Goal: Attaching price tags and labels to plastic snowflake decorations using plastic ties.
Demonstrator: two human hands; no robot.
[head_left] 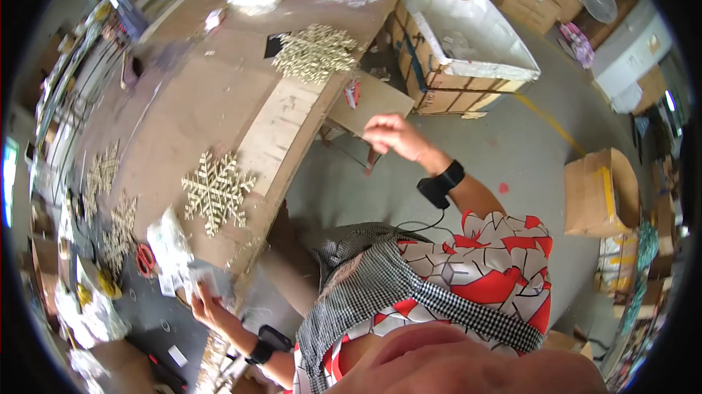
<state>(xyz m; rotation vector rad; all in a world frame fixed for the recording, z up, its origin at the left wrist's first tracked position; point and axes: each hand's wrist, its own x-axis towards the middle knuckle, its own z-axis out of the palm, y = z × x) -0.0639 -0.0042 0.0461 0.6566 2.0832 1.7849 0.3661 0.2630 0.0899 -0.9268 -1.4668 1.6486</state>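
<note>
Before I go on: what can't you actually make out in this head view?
- Left hand: what it holds is blurred, pale packet or paper.
- Right hand: its fingers curl down, so any grip is hidden.
- Stool legs: hidden under its seat.
- Table, left end: warped near the rim.

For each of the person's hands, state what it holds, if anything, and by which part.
The left hand grips a small clear plastic packet by its lower edge. The right hand reaches toward a small stool; whether it grips anything cannot be told.

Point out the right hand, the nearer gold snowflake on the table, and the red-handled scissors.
right hand (391, 134): head view, back of the hand.
gold snowflake (216, 191): head view, its centre.
red-handled scissors (145, 259): head view, the handle loops.
</note>
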